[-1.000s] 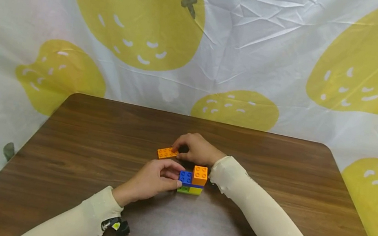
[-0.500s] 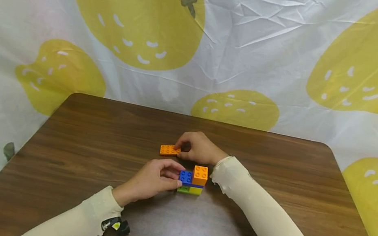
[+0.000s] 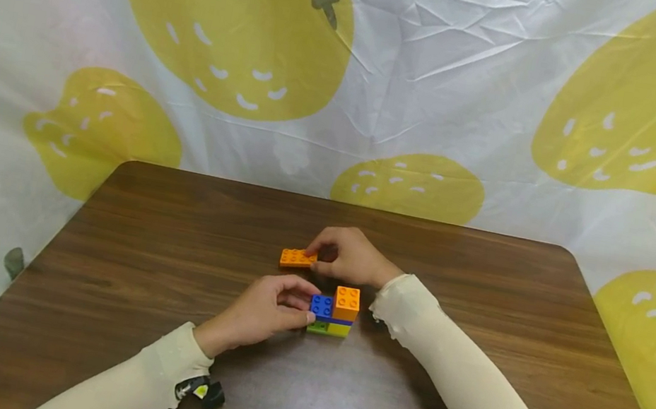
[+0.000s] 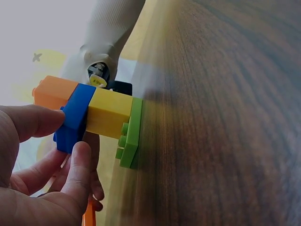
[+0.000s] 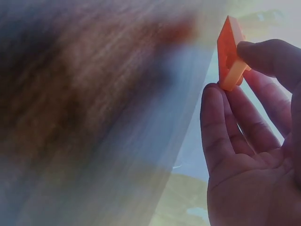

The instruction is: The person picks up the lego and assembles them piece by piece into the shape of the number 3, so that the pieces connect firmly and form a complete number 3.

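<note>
A small stack stands on the table: a green plate point(image 4: 134, 134) at the bottom, a yellow brick point(image 4: 109, 112) on it, then a blue piece point(image 4: 76, 117), with an orange brick point(image 3: 347, 303) on top at the right. My left hand point(image 3: 263, 309) pinches the blue piece at its left end between thumb and fingers. Behind the stack, my right hand point(image 3: 351, 258) pinches the right end of a flat orange plate point(image 3: 296, 258). In the right wrist view the orange plate point(image 5: 229, 54) is tilted between thumb and fingers, its hollow underside showing.
The brown wooden table point(image 3: 167, 243) extends around both hands. Behind it hangs a white cloth point(image 3: 383, 99) with yellow fruit prints. A black device point(image 3: 201, 392) is strapped at the left wrist.
My right hand has moved slightly back and to the right with the orange plate, which has turned a little. My left hand and the stack have stayed in place.
</note>
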Demonstrator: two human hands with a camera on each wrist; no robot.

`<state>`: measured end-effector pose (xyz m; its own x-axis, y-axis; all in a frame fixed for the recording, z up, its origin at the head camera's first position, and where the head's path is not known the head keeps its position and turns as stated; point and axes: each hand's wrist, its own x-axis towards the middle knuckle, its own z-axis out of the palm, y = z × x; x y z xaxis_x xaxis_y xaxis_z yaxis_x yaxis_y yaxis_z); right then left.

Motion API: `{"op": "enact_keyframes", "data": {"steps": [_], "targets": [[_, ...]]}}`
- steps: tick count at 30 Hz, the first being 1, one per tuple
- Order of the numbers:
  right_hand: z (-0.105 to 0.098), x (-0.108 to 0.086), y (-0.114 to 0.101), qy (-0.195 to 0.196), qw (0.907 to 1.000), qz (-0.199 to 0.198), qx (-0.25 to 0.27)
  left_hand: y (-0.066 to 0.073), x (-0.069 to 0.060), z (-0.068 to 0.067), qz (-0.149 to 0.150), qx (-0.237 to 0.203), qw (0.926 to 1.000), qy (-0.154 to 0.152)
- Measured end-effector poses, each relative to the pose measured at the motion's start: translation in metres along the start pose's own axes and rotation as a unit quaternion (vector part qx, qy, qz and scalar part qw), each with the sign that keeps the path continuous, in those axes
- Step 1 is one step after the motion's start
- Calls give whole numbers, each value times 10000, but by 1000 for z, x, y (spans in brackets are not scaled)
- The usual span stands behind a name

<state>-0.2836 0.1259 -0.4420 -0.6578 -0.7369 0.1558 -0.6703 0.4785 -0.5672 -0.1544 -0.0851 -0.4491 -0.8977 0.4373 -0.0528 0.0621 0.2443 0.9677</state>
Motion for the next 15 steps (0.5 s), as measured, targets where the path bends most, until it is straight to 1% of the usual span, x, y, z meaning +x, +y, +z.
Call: {"op": "enact_keyframes", "data": {"steps": [5, 15], "targets": [[-3, -5, 1, 140, 9999, -29, 54, 1, -1, 0, -27, 26, 10000, -11], [-12, -18, -8, 494, 9984, -88, 253, 2, -1, 0, -44, 12, 10000, -15]]}}
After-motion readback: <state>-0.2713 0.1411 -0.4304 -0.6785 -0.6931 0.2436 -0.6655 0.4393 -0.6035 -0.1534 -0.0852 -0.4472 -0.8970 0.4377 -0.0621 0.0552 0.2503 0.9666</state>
